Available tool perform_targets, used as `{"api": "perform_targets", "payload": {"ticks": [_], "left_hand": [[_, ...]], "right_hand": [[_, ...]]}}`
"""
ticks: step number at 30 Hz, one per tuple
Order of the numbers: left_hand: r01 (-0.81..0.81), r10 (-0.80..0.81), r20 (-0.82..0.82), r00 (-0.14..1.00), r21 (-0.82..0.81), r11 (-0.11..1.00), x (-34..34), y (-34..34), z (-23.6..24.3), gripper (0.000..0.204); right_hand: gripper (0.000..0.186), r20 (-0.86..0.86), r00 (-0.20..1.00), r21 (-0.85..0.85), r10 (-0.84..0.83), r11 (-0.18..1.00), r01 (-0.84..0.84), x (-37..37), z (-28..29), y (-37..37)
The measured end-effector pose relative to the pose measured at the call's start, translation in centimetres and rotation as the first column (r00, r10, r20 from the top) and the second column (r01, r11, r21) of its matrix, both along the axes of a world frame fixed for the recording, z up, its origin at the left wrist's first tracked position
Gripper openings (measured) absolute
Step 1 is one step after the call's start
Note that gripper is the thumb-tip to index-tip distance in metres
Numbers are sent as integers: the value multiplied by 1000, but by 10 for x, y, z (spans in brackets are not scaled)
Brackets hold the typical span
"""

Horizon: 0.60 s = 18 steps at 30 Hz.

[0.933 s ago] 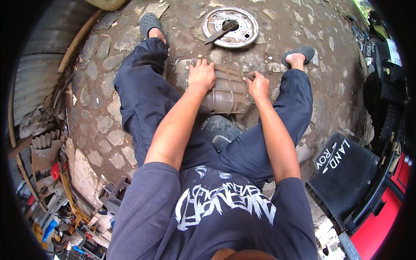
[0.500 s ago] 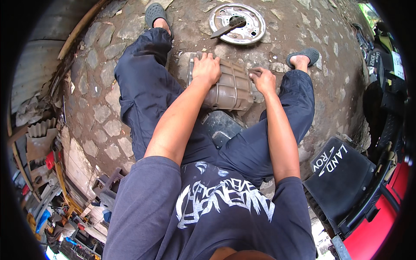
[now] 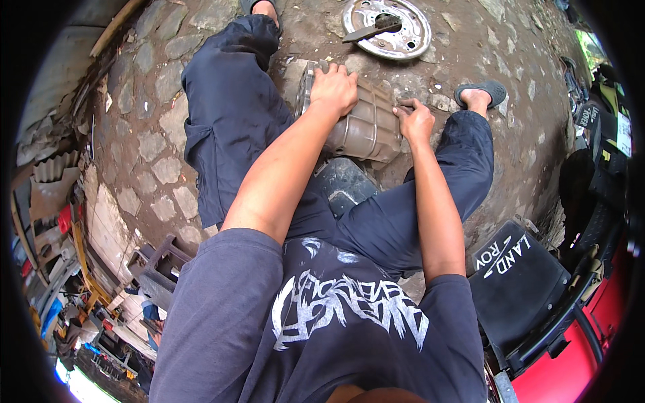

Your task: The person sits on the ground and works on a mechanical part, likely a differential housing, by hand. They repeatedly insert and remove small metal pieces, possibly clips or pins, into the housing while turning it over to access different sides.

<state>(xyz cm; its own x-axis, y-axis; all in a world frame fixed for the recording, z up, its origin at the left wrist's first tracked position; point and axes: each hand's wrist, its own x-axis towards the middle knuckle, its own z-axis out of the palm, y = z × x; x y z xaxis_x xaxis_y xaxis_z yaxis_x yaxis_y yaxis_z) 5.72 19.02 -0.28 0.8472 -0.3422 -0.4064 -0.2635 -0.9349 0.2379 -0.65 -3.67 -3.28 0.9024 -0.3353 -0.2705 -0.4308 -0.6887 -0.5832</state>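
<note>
A brown-grey, ribbed metal casing [image 3: 363,129], like a gearbox housing, lies on the ground between my legs. My left hand [image 3: 334,91] rests over its upper left end, with the fingers curled across the far rim. At the casing's right end is my right hand [image 3: 416,122], its thumb and fingers pinched together close against the edge. Whatever the right fingers hold, if anything, is too small to make out. A dark, scuffed block-like piece [image 3: 344,185] sits just below the casing, nearest to me.
Beyond the casing lies a round metal wheel-like disc [image 3: 416,37] with a flat dark bar [image 3: 363,33] across it. Stony ground [image 3: 151,144] surrounds me. On the right are a black mudflap [image 3: 521,285] and red bodywork [image 3: 557,366]. Clutter [image 3: 74,295] fills the lower left.
My view has shifted and turned a little, so the disc and casing appear higher and farther right. Both hands keep their places on the casing.
</note>
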Motion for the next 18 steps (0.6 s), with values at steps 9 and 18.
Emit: {"api": "perform_targets", "payload": {"ticks": [9,18], "left_hand": [[7,-7,61,998,-10,1000,-2,-2,-2,37],[-6,6,30,1000,-16,1000,-2,-1,-2,39]], "right_hand": [[35,-23,999,-12,24,1000,-24,1,-13,-16],[38,-70,997,-75,-8,997,3,4,-8,-11]]}}
